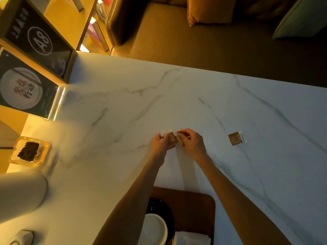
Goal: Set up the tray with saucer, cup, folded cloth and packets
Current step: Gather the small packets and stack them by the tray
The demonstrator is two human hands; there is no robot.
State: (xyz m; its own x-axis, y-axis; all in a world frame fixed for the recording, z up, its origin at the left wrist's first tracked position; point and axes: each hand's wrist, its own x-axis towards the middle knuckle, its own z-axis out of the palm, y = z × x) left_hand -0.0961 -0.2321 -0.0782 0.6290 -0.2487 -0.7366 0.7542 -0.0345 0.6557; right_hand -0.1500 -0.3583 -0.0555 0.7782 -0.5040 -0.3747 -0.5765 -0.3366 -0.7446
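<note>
Both my hands meet over the middle of the marble table. My left hand (158, 144) and my right hand (192, 143) pinch a small brown packet (172, 138) with a clear top flap between their fingertips. A second brown packet (236, 138) lies flat on the table to the right, apart from my hands. Near the bottom edge a dark brown tray (194, 206) carries a dark saucer (159, 204) with a white cup (154, 228) on it. A white folded cloth (192, 238) rests on the tray beside the cup. My forearms hide part of the tray.
A glass dish of dark bits (29, 151) stands at the left edge. Two sign stands (35, 39) line the far left. A pale rounded object (21, 193) is at near left. Beyond the table's far edge is a brown sofa with cushions (210, 11).
</note>
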